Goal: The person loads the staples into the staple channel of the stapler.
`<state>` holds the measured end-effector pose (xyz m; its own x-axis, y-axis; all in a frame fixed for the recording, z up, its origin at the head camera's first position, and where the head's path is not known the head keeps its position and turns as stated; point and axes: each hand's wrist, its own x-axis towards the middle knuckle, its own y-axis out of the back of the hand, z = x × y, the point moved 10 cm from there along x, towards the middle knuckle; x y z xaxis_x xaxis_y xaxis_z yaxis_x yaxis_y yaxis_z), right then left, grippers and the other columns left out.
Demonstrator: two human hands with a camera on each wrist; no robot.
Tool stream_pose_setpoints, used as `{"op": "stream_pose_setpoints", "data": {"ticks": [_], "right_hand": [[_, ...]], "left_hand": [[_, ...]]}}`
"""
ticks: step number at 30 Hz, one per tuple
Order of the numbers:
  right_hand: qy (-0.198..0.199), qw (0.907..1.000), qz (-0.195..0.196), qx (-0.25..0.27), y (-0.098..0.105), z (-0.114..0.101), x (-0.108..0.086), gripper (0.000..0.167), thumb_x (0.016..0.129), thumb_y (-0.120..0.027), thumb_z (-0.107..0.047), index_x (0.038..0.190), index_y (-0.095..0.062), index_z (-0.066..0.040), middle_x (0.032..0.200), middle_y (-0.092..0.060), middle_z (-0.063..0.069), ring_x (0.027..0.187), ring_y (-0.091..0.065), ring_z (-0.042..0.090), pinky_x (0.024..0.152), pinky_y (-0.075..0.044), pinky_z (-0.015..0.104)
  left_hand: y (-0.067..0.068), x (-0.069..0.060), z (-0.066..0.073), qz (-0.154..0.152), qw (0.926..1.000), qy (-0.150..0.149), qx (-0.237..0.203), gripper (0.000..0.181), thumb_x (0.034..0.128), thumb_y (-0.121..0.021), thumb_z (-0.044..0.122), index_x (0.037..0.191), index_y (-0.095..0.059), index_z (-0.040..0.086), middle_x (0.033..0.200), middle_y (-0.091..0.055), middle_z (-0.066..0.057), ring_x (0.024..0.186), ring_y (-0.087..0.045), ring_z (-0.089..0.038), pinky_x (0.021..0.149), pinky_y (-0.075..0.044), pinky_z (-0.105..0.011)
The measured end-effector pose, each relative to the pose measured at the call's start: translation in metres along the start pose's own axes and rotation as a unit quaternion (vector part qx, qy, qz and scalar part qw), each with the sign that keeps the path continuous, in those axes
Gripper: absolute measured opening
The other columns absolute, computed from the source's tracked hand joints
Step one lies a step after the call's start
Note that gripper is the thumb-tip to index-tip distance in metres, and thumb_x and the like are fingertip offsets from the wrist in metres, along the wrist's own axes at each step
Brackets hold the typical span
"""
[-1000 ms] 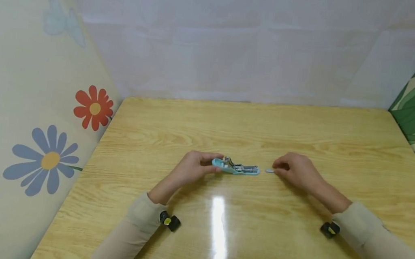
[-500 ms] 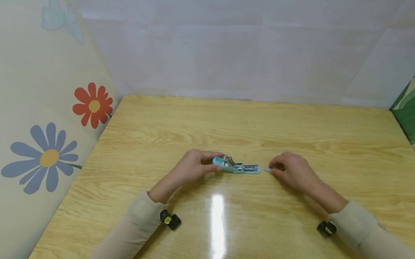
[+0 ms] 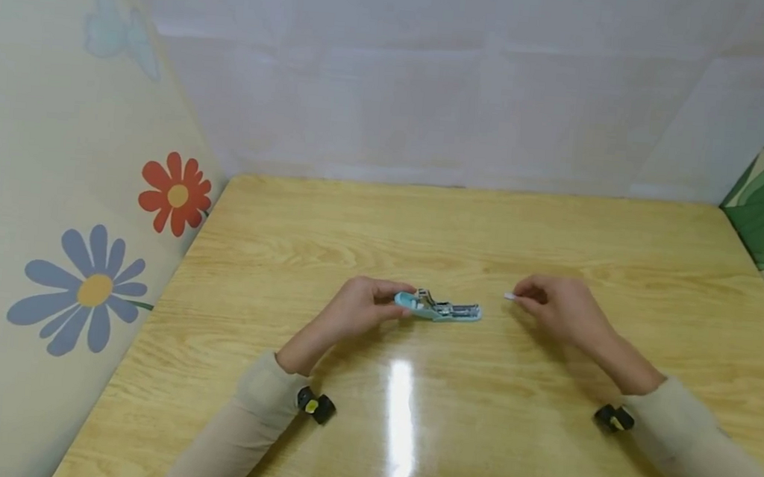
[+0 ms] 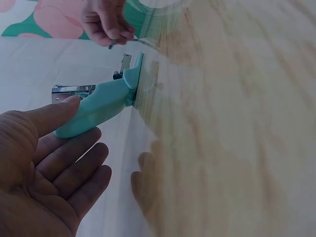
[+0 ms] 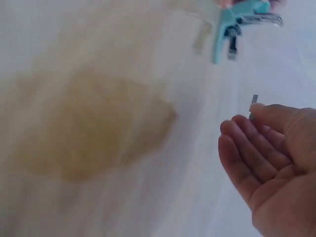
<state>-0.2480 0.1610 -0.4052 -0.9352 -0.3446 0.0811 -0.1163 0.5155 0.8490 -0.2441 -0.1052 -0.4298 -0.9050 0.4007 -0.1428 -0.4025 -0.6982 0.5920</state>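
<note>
A short grey strip (image 5: pixel 255 98) is pinched at the fingertips of the right hand (image 5: pixel 274 164), with its upper end left bare above the thumb and its lower end partly hidden. The palm is exposed to the camera, and the other fingers are loosely bent below the thumb. Above the hand and well apart from the strip, a blurred teal stapler (image 5: pixel 241 11) is seen spread open, its metal parts exposed. Beside it, at the upper border, only a sliver of the left hand (image 5: pixel 280 4) is shown. To the hand's left, the pale table (image 5: pixel 44 210) is marked by a broad brownish patch (image 5: pixel 94 128).
</note>
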Motion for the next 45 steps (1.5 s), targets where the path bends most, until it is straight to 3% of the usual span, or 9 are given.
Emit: {"op": "stream_pose_setpoints", "data": {"ticks": [10, 18, 28, 36, 45], "right_hand": [[0.045, 0.9973, 0.055, 0.017, 0.034, -0.013, -0.005, 0.01, 0.094, -0.073, -0.012, 0.101, -0.075, -0.005, 0.09, -0.079, 0.01, 0.079, -0.075, 0.024, 0.07, -0.061, 0.04], [0.048, 0.9969, 0.06, 0.019, 0.042, -0.022, -0.001, 0.011, 0.095, -0.073, -0.016, 0.101, -0.077, -0.008, 0.089, -0.079, 0.006, 0.079, -0.075, 0.02, 0.069, -0.06, 0.038], [0.047, 0.9976, 0.028, 0.043, 0.016, -0.028, 0.007, 0.01, 0.094, -0.074, -0.016, 0.1, -0.078, -0.009, 0.091, -0.079, 0.006, 0.082, -0.075, 0.02, 0.072, -0.061, 0.038], [0.086, 0.9945, -0.016, 0.056, -0.019, -0.044, 0.014, 0.007, 0.092, -0.075, -0.011, 0.098, -0.078, -0.009, 0.091, -0.079, 0.004, 0.079, -0.074, 0.013, 0.069, -0.059, 0.026], [0.078, 0.9955, -0.047, 0.024, -0.035, -0.055, 0.025, 0.009, 0.093, -0.074, -0.014, 0.099, -0.077, -0.009, 0.092, -0.079, 0.004, 0.082, -0.074, 0.014, 0.074, -0.061, 0.029]], "left_hand": [[0.0, 0.001, 0.0, -0.002, 0.9998, -0.003, 0.019, 0.041, 0.0916, -0.076, 0.031, 0.131, -0.07, 0.02, 0.126, -0.073, -0.005, 0.081, -0.068, -0.011, 0.056, -0.048, -0.024], [0.0, 0.003, 0.001, -0.004, 0.9998, -0.002, 0.022, 0.041, 0.0922, -0.076, 0.032, 0.131, -0.07, 0.021, 0.13, -0.072, -0.004, 0.082, -0.067, -0.011, 0.055, -0.047, -0.024], [0.001, 0.001, 0.001, -0.002, 0.9997, -0.003, 0.024, 0.041, 0.0927, -0.075, 0.033, 0.131, -0.07, 0.021, 0.131, -0.071, -0.003, 0.086, -0.068, -0.011, 0.059, -0.048, -0.025], [-0.003, 0.0, -0.003, -0.007, 0.9996, 0.006, 0.025, 0.039, 0.0925, -0.075, 0.031, 0.13, -0.07, 0.022, 0.133, -0.07, -0.004, 0.064, -0.054, -0.011, 0.052, -0.04, -0.022], [0.002, 0.003, 0.002, 0.004, 0.9999, -0.002, 0.016, 0.04, 0.0923, -0.075, 0.031, 0.131, -0.07, 0.022, 0.132, -0.07, -0.005, 0.071, -0.061, -0.011, 0.053, -0.043, -0.023]]}}
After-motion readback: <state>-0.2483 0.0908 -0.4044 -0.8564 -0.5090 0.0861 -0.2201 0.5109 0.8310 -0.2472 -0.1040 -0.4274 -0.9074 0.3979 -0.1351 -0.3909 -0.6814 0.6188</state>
